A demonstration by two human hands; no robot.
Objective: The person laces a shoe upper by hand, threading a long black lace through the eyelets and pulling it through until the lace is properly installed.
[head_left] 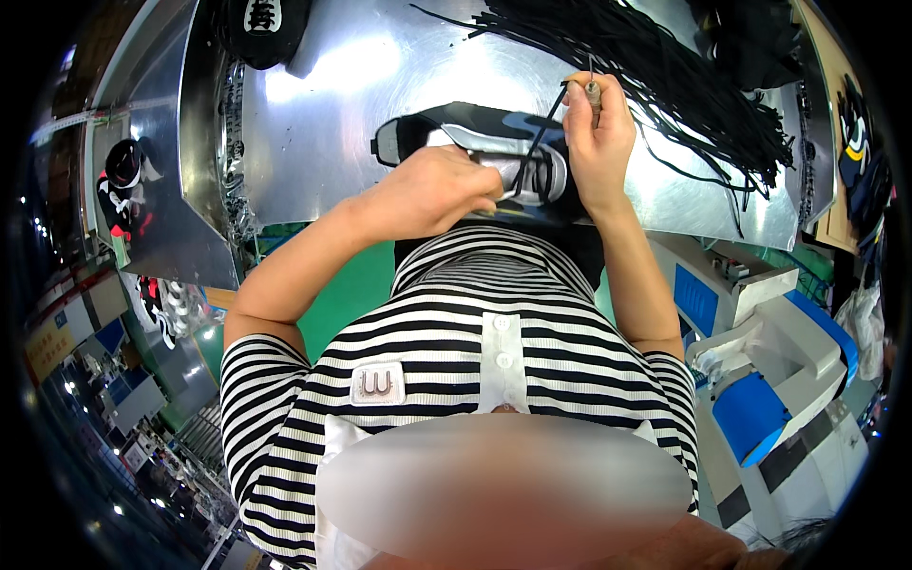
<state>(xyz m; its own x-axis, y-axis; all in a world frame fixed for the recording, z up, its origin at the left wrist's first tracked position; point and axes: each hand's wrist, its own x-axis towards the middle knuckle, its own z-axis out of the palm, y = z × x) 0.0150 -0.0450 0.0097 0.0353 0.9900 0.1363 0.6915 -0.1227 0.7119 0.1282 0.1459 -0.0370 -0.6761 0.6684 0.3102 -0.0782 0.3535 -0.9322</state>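
A black, grey and white shoe upper (pixel 461 119) lies at the near edge of the metal table, in front of my body. My left hand (pixel 427 193) rests over its near side, fingers closed; a black shoelace (pixel 538 142) runs to its fingertips. The lace stretches from there up to my right hand (pixel 602 138), which is raised at the shoe's right end. Thumb and fingers of that hand close round a small hook tool (pixel 595 93) with a brownish handle and thin metal tip. The lace passes by the right fingertips. My left fingers partly hide the shoe's opening.
A thick bundle of black laces (pixel 655 81) spreads over the far right of the metal table (pixel 313 142). A black item with a white print (pixel 261 24) lies far left. More shoe parts (pixel 119 190) stand beyond the left edge. A white and blue machine (pixel 760 361) stands at right.
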